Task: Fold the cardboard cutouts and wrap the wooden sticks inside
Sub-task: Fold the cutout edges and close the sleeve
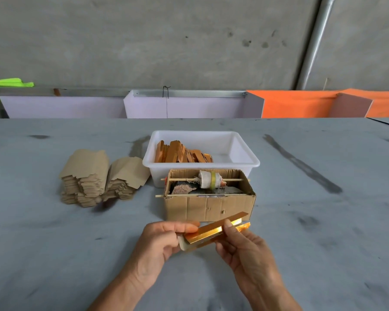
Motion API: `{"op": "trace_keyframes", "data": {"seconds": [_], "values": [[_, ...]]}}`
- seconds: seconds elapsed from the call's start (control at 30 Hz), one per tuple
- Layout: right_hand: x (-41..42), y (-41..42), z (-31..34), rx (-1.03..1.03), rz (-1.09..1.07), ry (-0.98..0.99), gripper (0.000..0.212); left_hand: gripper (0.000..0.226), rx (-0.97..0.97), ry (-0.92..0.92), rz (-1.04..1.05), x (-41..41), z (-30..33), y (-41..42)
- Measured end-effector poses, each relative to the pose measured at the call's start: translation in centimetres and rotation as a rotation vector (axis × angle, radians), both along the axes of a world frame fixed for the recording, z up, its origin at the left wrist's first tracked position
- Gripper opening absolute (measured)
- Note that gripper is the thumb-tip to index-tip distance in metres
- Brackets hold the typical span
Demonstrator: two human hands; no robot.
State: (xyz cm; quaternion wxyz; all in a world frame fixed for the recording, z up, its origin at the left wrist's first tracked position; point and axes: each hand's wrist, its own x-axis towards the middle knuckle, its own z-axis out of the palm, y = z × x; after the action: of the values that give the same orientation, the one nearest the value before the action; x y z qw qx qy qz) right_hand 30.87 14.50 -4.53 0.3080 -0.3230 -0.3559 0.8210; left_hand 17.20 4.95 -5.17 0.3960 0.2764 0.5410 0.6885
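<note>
White tub (245,163): wooden sticks (182,154) | cardboard box (209,207): spool (209,179)

two hands (160,241), two cutout stacks (85,178), one white tub (245,162), one cardboard box (209,207), one spool (209,179)

A workshop: bare concrete wall (166,41) across the top of the frame, a stained grey worktable (54,243) below, stacked cardboard cutouts (85,176) (centre left).

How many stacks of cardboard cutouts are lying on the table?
2: the taller stack on the far left, the lower stack between it and the white tub.
</note>
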Motion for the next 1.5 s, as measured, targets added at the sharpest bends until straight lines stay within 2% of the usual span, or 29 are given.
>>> {"op": "trace_keyframes", "data": {"seconds": [0.07,0.23,0.4,0.5,0.63,0.8,0.9,1.0,1.13,1.3,1.4,1.5], "values": [[-0.2,-0.2,0.0,0.027,0.022,0.009,0.019,0.021,-0.025,-0.016,0.007,0.1,0.4,0.2],[-0.4,-0.6,-0.6,0.049,0.069,0.025,0.015,0.014,-0.203,0.254,-0.014,0.6,1.2,0.7],[-0.2,-0.7,-0.7,-0.036,0.135,0.165,0.014,0.026,-0.292,0.327,-0.006,0.2,1.5,0.8],[-0.3,-0.8,-1.1,-0.117,0.106,0.184,0.027,0.024,-0.335,0.334,0.028,0.0,1.4,0.7],[-0.5,-1.0,-1.5,-0.082,0.096,0.104,0.024,0.016,-0.343,0.358,-0.007,0.0,1.3,0.8],[-0.8,-1.1,-1.4,0.003,0.075,-0.054,0.006,0.017,-0.360,0.382,-0.042,0.2,1.1,1.0],[-1.3,-1.2,-1.6,0.071,0.008,-0.164,0.019,0.011,-0.351,0.340,-0.030,0.5,0.9,1.2],[-1.5,-1.2,-1.6,0.099,-0.074,-0.170,0.024,0.004,-0.314,0.262,0.006,0.9,0.9,1.1],[-1.4,-1.1,-1.3,0.048,-0.072,-0.145,0.028,0.029,-0.349,0.326,-0.037,1.0,1.0,1.0],[-0.9,-0.1,-0.6,0.107,-0.039,-0.186,0.024,0.038,-0.378,0.328,-0.073,0.1,1.4,0.9],[-0.8,0.2,-0.3,0.078,-0.025,-0.146,0.020,0.049,-0.314,0.290,0.015,-0.2,1.8,0.9],[-0.8,0.2,-0.2,0.011,-0.029,-0.086,0.008,0.051,-0.209,0.164,0.131,-0.2,1.5,1.0]]}}
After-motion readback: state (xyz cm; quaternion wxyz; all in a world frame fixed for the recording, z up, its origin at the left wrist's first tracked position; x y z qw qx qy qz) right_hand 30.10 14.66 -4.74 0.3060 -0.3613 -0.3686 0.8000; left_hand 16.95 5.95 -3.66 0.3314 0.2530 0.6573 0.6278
